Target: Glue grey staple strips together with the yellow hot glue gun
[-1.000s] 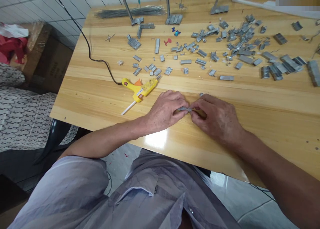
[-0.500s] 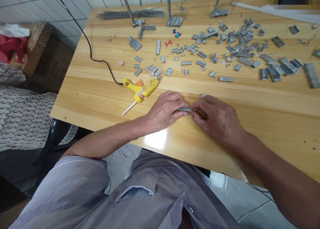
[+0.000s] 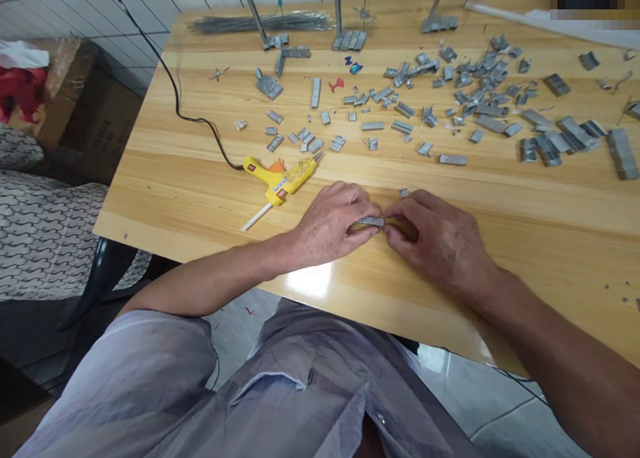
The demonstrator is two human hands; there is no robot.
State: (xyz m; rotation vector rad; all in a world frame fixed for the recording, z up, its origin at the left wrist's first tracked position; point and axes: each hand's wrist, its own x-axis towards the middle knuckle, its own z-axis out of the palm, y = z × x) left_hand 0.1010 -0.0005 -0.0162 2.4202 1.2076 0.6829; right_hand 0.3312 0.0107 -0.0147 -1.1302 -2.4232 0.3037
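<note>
Between my two hands is a small grey strip of staples (image 3: pixel 373 221). My left hand (image 3: pixel 333 221) pinches it between thumb and fingers and covers its left part. At the strip's right end, the thumb and forefinger of my right hand (image 3: pixel 440 238) are closed on its tip. A tiny grey scrap (image 3: pixel 404 193) lies just beyond the right hand's knuckles. To the left of my left hand, a yellow glue gun (image 3: pixel 293 180) rests on its side, a white glue stick (image 3: pixel 257 216) poking out of its back.
Loose staple strips (image 3: pixel 483 78) lie scattered across the far half of the wooden table (image 3: pixel 525 238). Small frames built from strips (image 3: pixel 350 41) stand at the back, near a bundle of thin wires (image 3: pixel 225 23). A black cord (image 3: pixel 187 118) runs to the glue gun.
The strip has turned slightly between my fingers, so more of its flat side shows. Both hands stay in nearly the same place; the view has shifted a little.
</note>
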